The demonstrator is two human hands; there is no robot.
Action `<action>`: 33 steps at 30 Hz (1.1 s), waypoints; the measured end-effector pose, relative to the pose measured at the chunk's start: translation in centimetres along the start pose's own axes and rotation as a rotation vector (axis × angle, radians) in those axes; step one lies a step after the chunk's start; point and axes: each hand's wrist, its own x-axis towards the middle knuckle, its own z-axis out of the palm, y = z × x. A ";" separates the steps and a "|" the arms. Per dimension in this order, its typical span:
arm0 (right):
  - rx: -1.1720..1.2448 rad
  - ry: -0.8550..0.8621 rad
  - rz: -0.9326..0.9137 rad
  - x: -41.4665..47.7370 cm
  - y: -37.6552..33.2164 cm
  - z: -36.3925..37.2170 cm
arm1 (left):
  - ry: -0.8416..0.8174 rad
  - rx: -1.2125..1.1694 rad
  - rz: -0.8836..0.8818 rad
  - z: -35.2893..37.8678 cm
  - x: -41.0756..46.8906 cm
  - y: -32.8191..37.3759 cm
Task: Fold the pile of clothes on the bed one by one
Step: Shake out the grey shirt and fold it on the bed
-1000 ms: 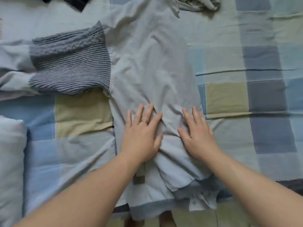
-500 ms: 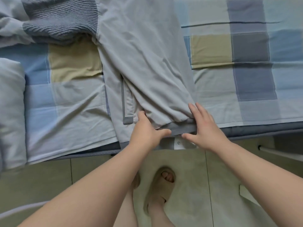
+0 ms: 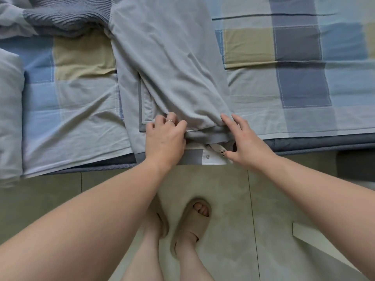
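- Left hand [image 3: 165, 138] sits at the near edge of the bed [image 3: 304, 94], fingers curled and bunched onto the hem of the grey garment [image 3: 168, 63], a ring [image 3: 170, 120] showing on one finger.
- Right hand [image 3: 246, 142] lies just beside it on the same hem, fingers spread, fingertips pressing the fabric down; its thumb touches a white placket with snaps [image 3: 215, 154] that hangs over the bed's edge.
- Garment runs lengthwise up the checked sheet, folded narrow, a pocket flap [image 3: 146, 106] peeking out on its left side.
- Up at the top left, a ribbed knit [image 3: 67, 15] lies folded, touching the garment's upper edge.
- Pale pillow [image 3: 10, 110] sits at the far left.
- Down below, feet in beige slippers [image 3: 190, 224] stand on the tiled floor [image 3: 233, 199].
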 end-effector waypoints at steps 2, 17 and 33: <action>-0.028 -0.007 -0.014 0.0 0.0 0.2 | 0.002 -0.094 -0.006 0.2 -0.2 -0.4; -0.148 0.004 -0.055 0.4 -5.4 1.7 | 0.026 -0.475 -0.531 -3.1 -8.0 -6.3; -0.095 0.285 -0.061 2.2 -5.9 0.9 | -0.060 -0.209 -0.200 -1.4 -6.7 -8.2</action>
